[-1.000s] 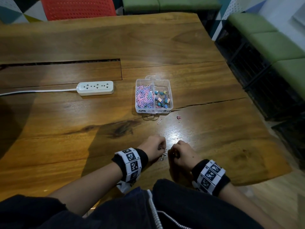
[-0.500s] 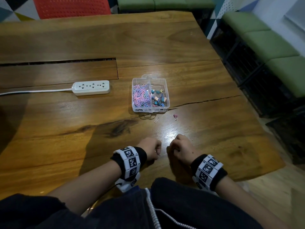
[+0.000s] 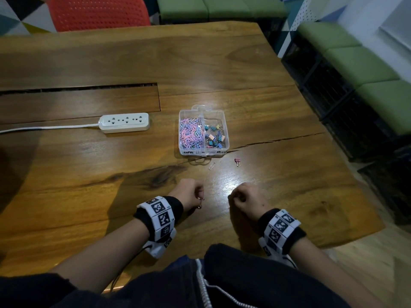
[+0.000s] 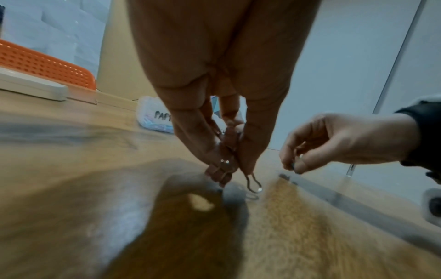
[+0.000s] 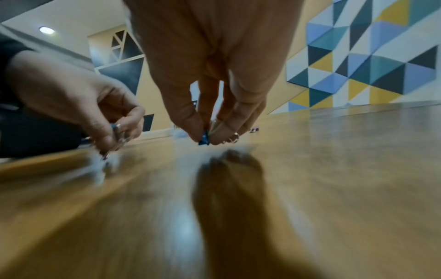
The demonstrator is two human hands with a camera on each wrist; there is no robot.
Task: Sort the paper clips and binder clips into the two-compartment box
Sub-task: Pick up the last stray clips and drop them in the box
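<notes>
The clear two-compartment box stands mid-table, with pink and blue paper clips on its left and binder clips on its right. A loose paper clip and a pink binder clip lie just in front of it. Near the table's front edge, my left hand pinches a binder clip whose wire handle hangs down to the wood. My right hand pinches a small blue binder clip at its fingertips, just above the table.
A white power strip with its cord lies left of the box. A long slot runs across the wooden table behind it. A red chair stands beyond the far edge; green benches stand off the right side.
My two hands were close together over the clips a second ago; now they have drawn apart, each holding its own binder clip. The head view has shifted slightly.
</notes>
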